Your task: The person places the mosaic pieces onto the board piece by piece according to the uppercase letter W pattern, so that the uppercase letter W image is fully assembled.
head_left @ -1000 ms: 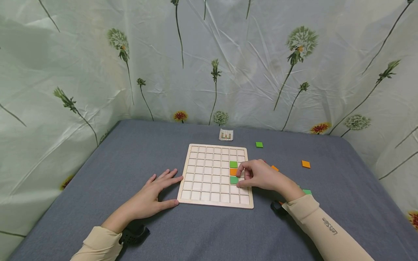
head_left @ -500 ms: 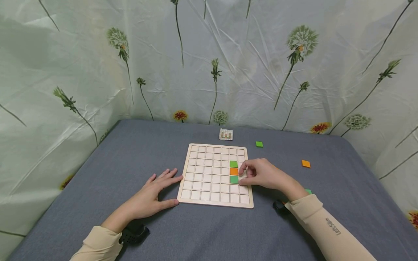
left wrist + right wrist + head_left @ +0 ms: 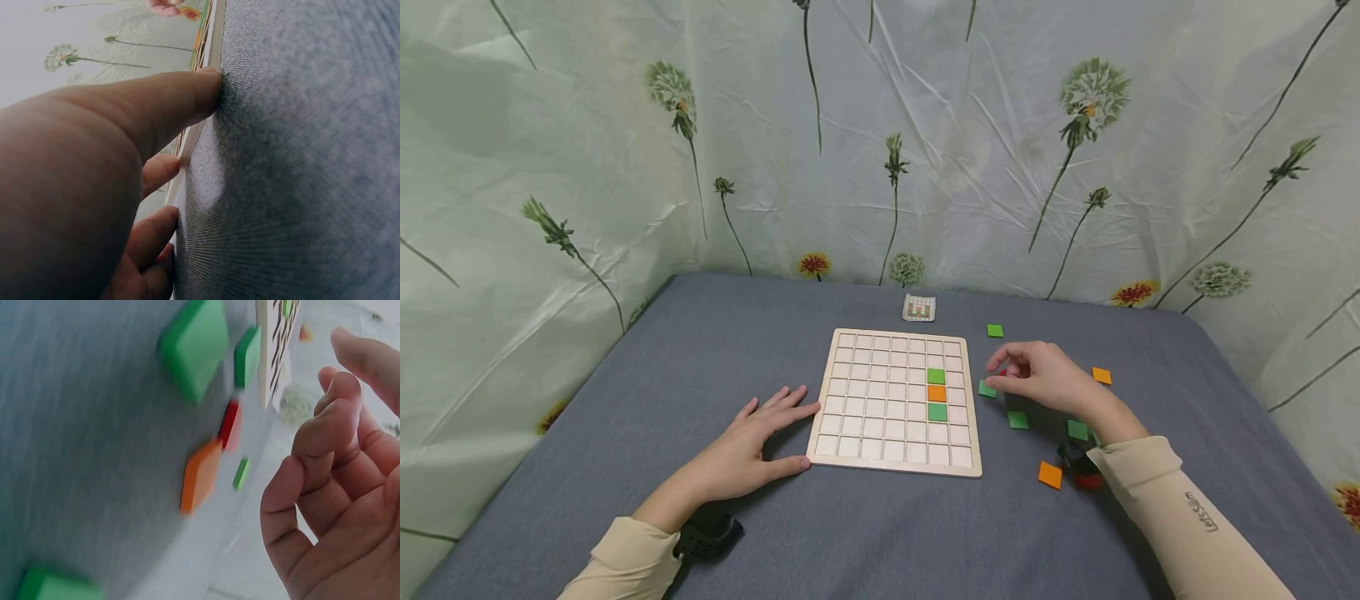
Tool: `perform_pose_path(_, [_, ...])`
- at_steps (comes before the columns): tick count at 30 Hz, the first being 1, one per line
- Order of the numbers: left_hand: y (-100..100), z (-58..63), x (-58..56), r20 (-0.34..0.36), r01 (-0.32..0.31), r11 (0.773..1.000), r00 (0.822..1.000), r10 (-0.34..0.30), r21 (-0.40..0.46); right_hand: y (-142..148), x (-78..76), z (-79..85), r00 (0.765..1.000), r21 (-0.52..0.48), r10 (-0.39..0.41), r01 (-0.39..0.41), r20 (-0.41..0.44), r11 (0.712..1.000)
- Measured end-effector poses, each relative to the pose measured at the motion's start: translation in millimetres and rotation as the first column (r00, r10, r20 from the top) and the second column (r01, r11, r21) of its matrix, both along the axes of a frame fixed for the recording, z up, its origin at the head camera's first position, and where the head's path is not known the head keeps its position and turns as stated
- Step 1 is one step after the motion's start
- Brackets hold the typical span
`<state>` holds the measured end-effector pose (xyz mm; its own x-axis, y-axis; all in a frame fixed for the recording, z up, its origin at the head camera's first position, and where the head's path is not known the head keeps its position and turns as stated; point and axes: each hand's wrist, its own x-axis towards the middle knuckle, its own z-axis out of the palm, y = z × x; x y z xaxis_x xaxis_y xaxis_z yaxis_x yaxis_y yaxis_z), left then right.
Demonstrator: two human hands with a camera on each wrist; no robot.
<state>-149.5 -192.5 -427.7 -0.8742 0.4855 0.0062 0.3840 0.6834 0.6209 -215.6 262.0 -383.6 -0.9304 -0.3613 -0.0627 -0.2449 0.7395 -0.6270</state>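
A square wooden grid board (image 3: 876, 461) lies on the grey cloth. In one column of it sit a light green tile (image 3: 936, 376), an orange tile (image 3: 936, 392) and a darker green tile (image 3: 937, 412). My left hand (image 3: 741, 454) touches the board's left edge with extended fingertips; the left wrist view shows the thumb against the rim. Right of the board, my right hand (image 3: 1045, 379) hovers over loose tiles, loosely bent and holding nothing. Below its thumb lies a green tile (image 3: 986, 390), and a red tile (image 3: 230, 424) is partly hidden behind its fingers in the head view.
A small patterned card (image 3: 919, 308) lies behind the board. Several loose tiles spread to the right, among them a light green tile (image 3: 995, 331), an orange tile (image 3: 1101, 376), another orange tile (image 3: 1050, 475) and a green tile (image 3: 1017, 420). A floral curtain (image 3: 865, 208) hangs behind.
My right hand has moved away from the tile column to the right, off the board, uncovering loose tiles. The left hand stays at the board's edge.
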Motion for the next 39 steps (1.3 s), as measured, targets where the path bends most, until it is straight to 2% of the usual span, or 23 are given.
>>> perform_pose_path(4, [0.0, -0.6, -0.7, -0.004, 0.003, 1.000, 1.000, -0.003, 0.002, 15.0, -0.3, 1.7, 0.998, 0.002, -0.058, 0.058, 0.003, 0.998])
perform_pose_path(10, [-0.2, -1.4, -0.9, -0.011, 0.008, 1.000, 1.000, -0.008, 0.003, 33.0, 3.4, 2.0, 0.995, 0.030, -0.097, 0.097, -0.006, 0.995])
perform_pose_path(18, [-0.3, 0.2, -1.6, -0.016, 0.012, 1.000, 1.000, -0.012, 0.005, 59.3, 26.2, 4.8, 0.994, 0.039, -0.111, 0.111, -0.012, 0.993])
perform_pose_path(25, [-1.5, 0.0, -2.0, -0.018, 0.006, 1.000, 1.000, -0.006, 0.002, 76.8, 56.8, 3.8, 0.998, 0.039, -0.064, 0.064, 0.006, 0.997])
perform_pose_path(30, [-1.8, -1.7, -2.6, -0.019, 0.007, 1.000, 1.000, -0.007, 0.002, 85.0, 76.3, -3.1, 0.996, 0.006, 0.000, 0.000, 0.085, 1.000])
perform_pose_path(34, [-1.6, -2.8, -2.6, -0.018, 0.005, 1.000, 1.000, -0.005, -0.003, 89.3, 88.5, -8.3, 0.992, 0.000, 0.024, -0.024, 0.121, 1.000])
perform_pose_path(39, [-0.9, -2.5, -1.4, -0.013, 0.008, 1.000, 1.000, -0.008, 0.000, 90.0, 100.4, -13.1, 0.990, 0.016, 0.064, -0.066, 0.126, 0.998])
